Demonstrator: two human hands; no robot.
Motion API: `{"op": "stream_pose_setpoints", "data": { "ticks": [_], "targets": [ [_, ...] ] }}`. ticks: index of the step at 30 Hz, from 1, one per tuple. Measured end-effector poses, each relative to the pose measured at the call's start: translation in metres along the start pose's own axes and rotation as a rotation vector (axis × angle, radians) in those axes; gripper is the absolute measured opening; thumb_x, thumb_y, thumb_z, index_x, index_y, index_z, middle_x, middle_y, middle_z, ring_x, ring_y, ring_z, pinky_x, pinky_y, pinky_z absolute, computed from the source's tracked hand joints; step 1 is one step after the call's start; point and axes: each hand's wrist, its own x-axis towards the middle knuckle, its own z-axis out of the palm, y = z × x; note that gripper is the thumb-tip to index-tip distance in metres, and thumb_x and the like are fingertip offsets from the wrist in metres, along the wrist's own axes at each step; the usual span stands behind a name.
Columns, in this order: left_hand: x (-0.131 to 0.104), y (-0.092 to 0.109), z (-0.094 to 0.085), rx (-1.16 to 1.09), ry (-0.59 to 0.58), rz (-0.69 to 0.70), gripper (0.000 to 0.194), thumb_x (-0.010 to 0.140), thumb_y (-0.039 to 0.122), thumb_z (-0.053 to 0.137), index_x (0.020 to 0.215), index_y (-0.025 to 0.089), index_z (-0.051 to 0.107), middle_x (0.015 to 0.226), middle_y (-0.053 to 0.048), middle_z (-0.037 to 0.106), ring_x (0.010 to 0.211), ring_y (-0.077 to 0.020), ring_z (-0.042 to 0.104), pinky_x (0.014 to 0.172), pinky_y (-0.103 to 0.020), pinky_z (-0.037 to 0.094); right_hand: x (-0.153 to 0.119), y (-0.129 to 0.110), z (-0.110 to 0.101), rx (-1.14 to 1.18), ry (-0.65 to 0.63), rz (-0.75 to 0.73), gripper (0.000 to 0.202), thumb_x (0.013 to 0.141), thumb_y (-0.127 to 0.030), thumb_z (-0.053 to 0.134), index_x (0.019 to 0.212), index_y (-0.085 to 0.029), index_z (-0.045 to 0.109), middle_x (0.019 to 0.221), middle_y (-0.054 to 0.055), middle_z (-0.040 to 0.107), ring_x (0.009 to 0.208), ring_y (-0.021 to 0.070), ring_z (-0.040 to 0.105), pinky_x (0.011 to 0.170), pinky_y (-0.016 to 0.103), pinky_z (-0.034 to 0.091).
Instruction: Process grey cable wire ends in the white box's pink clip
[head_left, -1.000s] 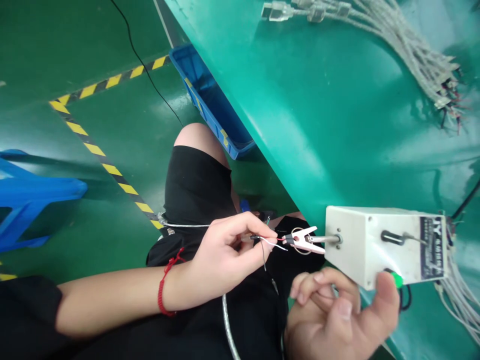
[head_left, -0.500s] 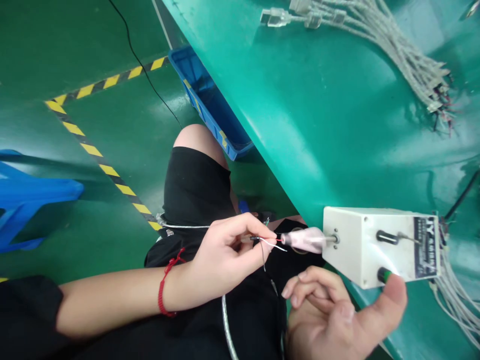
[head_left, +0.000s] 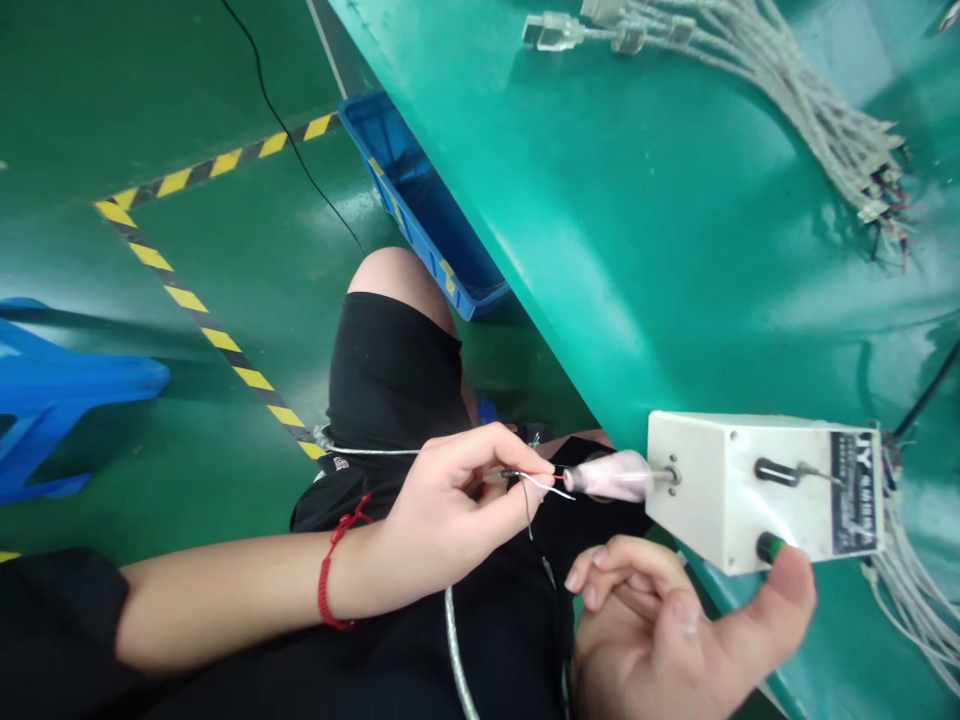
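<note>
My left hand (head_left: 457, 505), with a red cord bracelet at the wrist, pinches the stripped end of a grey cable (head_left: 459, 655) between thumb and forefinger. Thin wires stick out past the fingertips. The red wire (head_left: 558, 476) reaches the mouth of a pinkish, tapered nozzle (head_left: 611, 478), while the white wire (head_left: 551, 487) passes below it. That nozzle sits on the shaft of a white box-shaped machine (head_left: 690, 490). My right hand (head_left: 675, 630) is palm up, its fingers loosely curled around nothing. Its thumb rests on the green-and-black button (head_left: 769, 548) on the machine's side.
Several grey USB cables (head_left: 780, 90) lie bundled on the green table (head_left: 600, 220). More cables (head_left: 919, 600) lie behind the machine. A blue bin (head_left: 420, 215) stands on the floor by the table edge. At left are a blue stool (head_left: 82, 385) and yellow-black floor tape (head_left: 184, 297).
Both hands keep almost the same position, the wires still at the nozzle and the thumb still on the button. The whole view has shifted very slightly.
</note>
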Motion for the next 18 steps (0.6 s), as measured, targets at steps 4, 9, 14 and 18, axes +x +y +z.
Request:
{"op": "stream_pose_setpoints", "data": {
  "ticks": [4, 9, 14, 18],
  "targets": [
    [-0.0003, -0.0013, 0.0005, -0.007, -0.005, -0.006, 0.01, 0.092, 0.023, 0.072, 0.089, 0.014, 0.073, 0.067, -0.002, 0.065, 0.05, -0.0075, 0.045, 0.046, -0.022, 0.032, -0.0012, -0.0001, 0.002, 0.005, 0.03, 0.008, 0.079, 0.1, -0.015, 0.047, 0.163, -0.037, 0.006, 0.071, -0.003, 0.071, 0.051, 0.0192, 0.059, 0.055, 0.036, 0.055],
    [0.0001, -0.0004, 0.0011, -0.002, 0.004, -0.009, 0.009, 0.093, 0.023, 0.072, 0.089, 0.014, 0.073, 0.066, -0.002, 0.065, 0.051, -0.0075, 0.045, 0.046, -0.022, 0.032, -0.001, -0.0022, 0.0024, 0.017, 0.038, 0.045, 0.082, 0.099, -0.014, 0.047, 0.163, -0.037, 0.002, 0.07, -0.004, 0.071, 0.052, 0.0193, 0.06, 0.057, 0.036, 0.056],
    [-0.0001, 0.0005, 0.001, -0.008, 0.013, -0.012, 0.011, 0.093, 0.024, 0.072, 0.089, 0.014, 0.073, 0.066, -0.002, 0.065, 0.049, -0.0071, 0.045, 0.045, -0.021, 0.032, -0.0009, -0.0025, 0.0027, 0.002, 0.036, 0.044, 0.08, 0.099, -0.016, 0.048, 0.163, -0.038, 0.004, 0.07, -0.005, 0.07, 0.053, 0.0187, 0.06, 0.059, 0.037, 0.056],
    [-0.0008, -0.0013, 0.0002, -0.009, 0.019, -0.012, 0.011, 0.093, 0.025, 0.073, 0.089, 0.015, 0.072, 0.066, -0.002, 0.065, 0.05, -0.0075, 0.046, 0.046, -0.021, 0.033, -0.0012, -0.0023, 0.001, -0.006, 0.041, 0.019, 0.081, 0.098, -0.013, 0.05, 0.163, -0.038, 0.008, 0.073, -0.005, 0.071, 0.053, 0.0179, 0.059, 0.059, 0.036, 0.056]
  ]
}}
